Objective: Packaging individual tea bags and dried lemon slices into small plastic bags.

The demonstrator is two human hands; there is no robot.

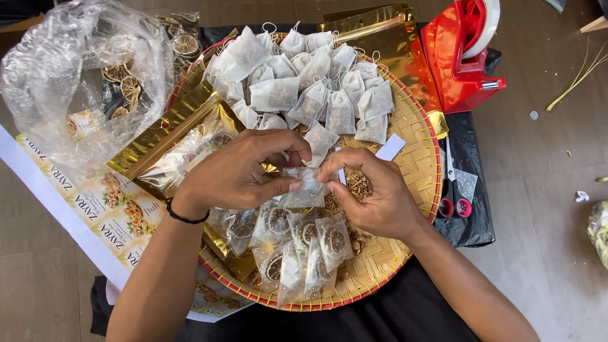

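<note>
While both hands pinch one small clear plastic sachet [306, 189] at the round woven bamboo tray's [423, 166] centre, the left hand [237, 174] grips its left edge, the right hand [367, 190] its right; filled dried-citrus sachets [304, 244] lie at six o'clock, white drawstring tea bags [304, 79] wait at twelve.

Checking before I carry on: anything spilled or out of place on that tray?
Yes: loose dried bits lie scattered on the woven tray beside the right hand, outside any sachet. The left hand and right hand pinch a small clear sachet.
</note>
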